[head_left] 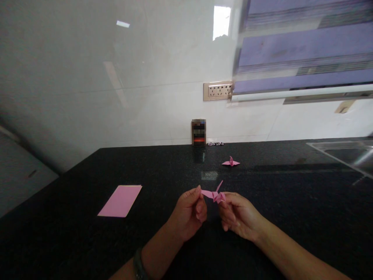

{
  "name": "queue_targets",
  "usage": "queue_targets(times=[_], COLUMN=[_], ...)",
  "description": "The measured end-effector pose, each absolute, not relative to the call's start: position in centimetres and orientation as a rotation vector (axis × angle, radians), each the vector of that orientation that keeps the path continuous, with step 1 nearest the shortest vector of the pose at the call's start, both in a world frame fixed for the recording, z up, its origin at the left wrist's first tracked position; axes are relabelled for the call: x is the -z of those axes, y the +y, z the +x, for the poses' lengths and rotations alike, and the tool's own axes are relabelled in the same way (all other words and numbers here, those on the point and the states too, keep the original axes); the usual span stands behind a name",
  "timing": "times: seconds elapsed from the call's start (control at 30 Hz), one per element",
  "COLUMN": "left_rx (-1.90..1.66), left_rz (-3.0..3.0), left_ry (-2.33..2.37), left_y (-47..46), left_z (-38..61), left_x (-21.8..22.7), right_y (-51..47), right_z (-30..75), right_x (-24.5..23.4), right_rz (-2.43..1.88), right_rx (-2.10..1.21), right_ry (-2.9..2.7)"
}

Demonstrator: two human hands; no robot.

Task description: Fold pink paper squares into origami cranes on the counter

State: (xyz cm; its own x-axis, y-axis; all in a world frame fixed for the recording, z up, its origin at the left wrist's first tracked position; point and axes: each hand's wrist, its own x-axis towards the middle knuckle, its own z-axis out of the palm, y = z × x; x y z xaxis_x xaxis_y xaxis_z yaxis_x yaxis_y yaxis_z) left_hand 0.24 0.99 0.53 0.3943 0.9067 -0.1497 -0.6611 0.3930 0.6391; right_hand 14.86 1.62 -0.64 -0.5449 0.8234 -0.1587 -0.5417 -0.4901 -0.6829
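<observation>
Both hands are over the near half of the dark countertop (163,167), well in from its far edge at the wall, with the dark surface running wide on either side of them; the left hand (190,210) is well apart from the pink paper stack (120,201), and the second crane (231,162) sits just beyond the right hand (241,216). And here, between them, is the pink paper crane (216,196): left thumb and fingers pinch one wing's tip, the right fingers grip the opposite side. Look at it, one slim point slanting upward, the left wing stretched out flat, the middle creased in sharp little folds! The countertop is speckled and glossy, throwing back reflections. Against the pale shiny wall (145,58) stands a small dark box (199,132), its front blurred out, a beaded strand (215,144) just beside it. Above, a socket panel (217,90) meets the edge of a purple striped blind (303,50), and a dark bracelet (139,264) rings the left wrist.
</observation>
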Motion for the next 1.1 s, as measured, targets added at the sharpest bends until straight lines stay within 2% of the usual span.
queue_targets(times=[0.13, 0.23, 0.3, 0.4, 0.67, 1.1], left_rx=[-1.150, -1.179, -1.110, -0.918, -0.858, -0.850], left_rz=[0.549, 0.784, 1.009, 1.163, 0.681, 0.469], left_ry=[0.598, 0.867, 1.039, 1.049, 0.668, 0.617], left_y=[1.6, 1.8, 1.6, 1.1, 0.8, 1.2], left_z=[-0.4, -0.5, -0.3, 0.0, 0.4, 0.3], left_x=[-0.9, -0.9, -0.8, -0.7, -0.2, -0.2], right_y=[2.0, 2.1, 2.0, 1.9, 1.5, 1.7], right_z=[15.4, 15.5, 15.5, 15.5, 15.3, 14.9], right_x=[0.7, 0.6, 0.6, 0.7, 0.1, 0.5], right_rz=[-0.645, -0.658, -0.662, -0.682, -0.558, -0.541], right_rx=[-2.067, -2.038, -2.007, -1.972, -2.092, -2.001], right_ry=[-0.752, -0.780, -0.805, -0.854, -0.809, -0.683])
